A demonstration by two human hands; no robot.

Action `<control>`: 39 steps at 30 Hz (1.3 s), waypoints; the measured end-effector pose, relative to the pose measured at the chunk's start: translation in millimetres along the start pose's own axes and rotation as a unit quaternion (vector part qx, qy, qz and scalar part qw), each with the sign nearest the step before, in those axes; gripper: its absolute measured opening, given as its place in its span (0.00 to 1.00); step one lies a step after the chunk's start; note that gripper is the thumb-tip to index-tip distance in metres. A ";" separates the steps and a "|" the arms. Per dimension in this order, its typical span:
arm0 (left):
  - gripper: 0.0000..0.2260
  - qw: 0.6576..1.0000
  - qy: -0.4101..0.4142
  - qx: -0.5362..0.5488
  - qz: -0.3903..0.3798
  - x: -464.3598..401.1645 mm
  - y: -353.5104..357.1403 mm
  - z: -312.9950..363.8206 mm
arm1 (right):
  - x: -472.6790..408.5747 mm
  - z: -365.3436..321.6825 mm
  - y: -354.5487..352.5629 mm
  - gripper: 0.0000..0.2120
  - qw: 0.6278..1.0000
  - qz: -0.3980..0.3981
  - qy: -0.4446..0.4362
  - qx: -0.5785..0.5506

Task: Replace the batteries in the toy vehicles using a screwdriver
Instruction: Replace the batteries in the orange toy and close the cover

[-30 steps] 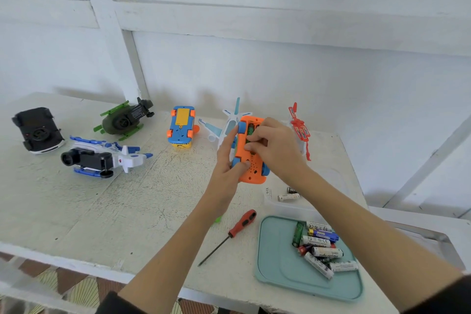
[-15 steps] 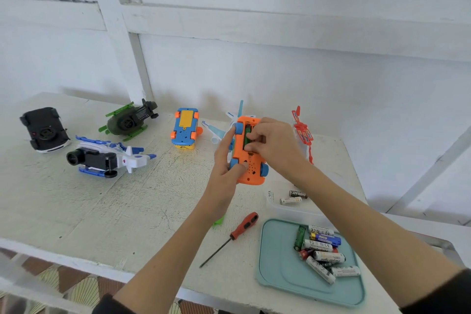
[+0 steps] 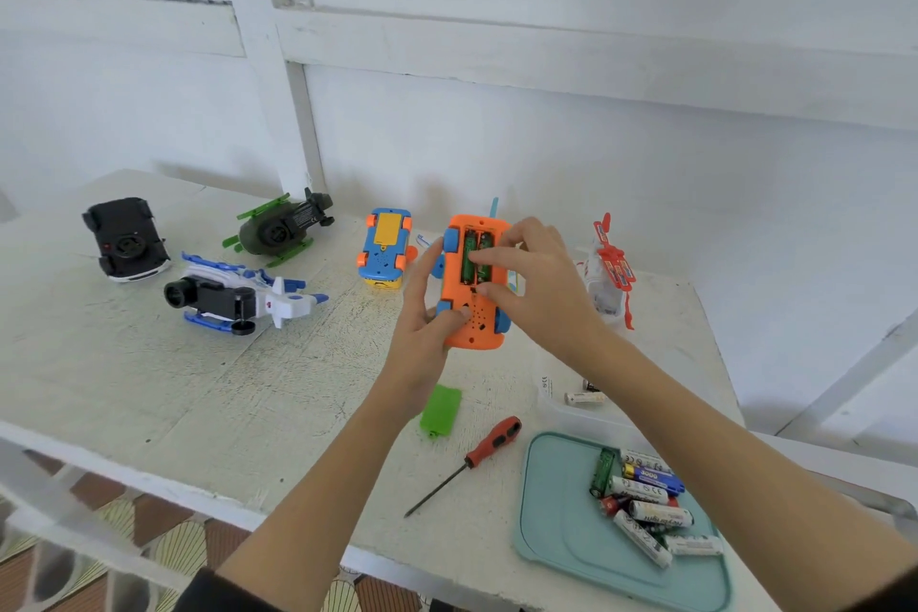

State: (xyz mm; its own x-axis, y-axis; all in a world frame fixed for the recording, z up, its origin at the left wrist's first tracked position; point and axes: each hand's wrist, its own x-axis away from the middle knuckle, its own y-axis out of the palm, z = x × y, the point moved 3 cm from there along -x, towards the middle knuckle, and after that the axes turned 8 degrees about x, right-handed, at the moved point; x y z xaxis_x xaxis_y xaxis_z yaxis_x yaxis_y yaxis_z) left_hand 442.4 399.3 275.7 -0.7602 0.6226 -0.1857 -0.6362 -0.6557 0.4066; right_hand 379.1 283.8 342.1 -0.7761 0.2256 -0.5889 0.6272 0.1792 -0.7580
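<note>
Above screwdriver [image 3: 484, 450], orange toy car [image 3: 474, 283] held upside down, off white table [image 3: 149, 388]. Left hand [image 3: 427, 313] grips car's left side, thumb on its belly. Right hand [image 3: 536, 283] over open battery slot, fingers bent, pointer touching two green batteries [image 3: 476, 258] inside. Green battery cover [image 3: 439, 410] lies just left of screwdriver. Teal tray [image 3: 556, 532] with loose batteries [image 3: 646, 507] right of screwdriver. Blue toy car [image 3: 385, 246] far behind screwdriver.

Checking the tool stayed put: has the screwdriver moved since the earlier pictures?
No. The screwdriver lies at the same angle left of the teal tray, as before.
</note>
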 end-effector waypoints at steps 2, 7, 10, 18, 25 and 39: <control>0.32 1.000 0.010 -0.005 0.014 -0.5 -10.0 4.8 | 2.8 0.3 2.3 0.13 0.999 0.008 -0.009 -0.040; 0.33 0.998 0.025 -0.006 0.063 5.1 -48.9 14.6 | 16.2 5.5 14.5 0.08 0.991 -0.088 0.055 -0.083; 0.33 0.996 0.017 -0.022 0.086 14.2 -66.5 14.9 | 26.5 7.0 34.4 0.07 0.970 -0.207 0.097 -0.077; 0.33 0.991 -0.001 -0.040 0.128 34.4 -90.0 9.7 | 60.2 -5.8 87.5 0.14 0.907 -0.404 0.094 0.075; 0.34 0.987 -0.006 -0.041 0.153 39.5 -103.1 5.7 | 69.3 -19.5 109.3 0.16 0.911 -0.380 0.098 0.129; 0.33 0.986 0.002 -0.026 0.162 36.9 -108.2 3.3 | 64.4 -19.3 119.1 0.16 0.910 -0.358 0.168 -0.125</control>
State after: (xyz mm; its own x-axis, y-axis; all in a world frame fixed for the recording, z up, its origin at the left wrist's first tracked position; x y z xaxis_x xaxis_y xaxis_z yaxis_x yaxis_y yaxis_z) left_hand 483.6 494.6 227.7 -0.9252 0.3751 -0.0580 -0.3658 -0.8406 0.3994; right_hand 405.1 338.1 219.4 -0.9542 0.2382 0.1810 -0.0024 0.5988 -0.8009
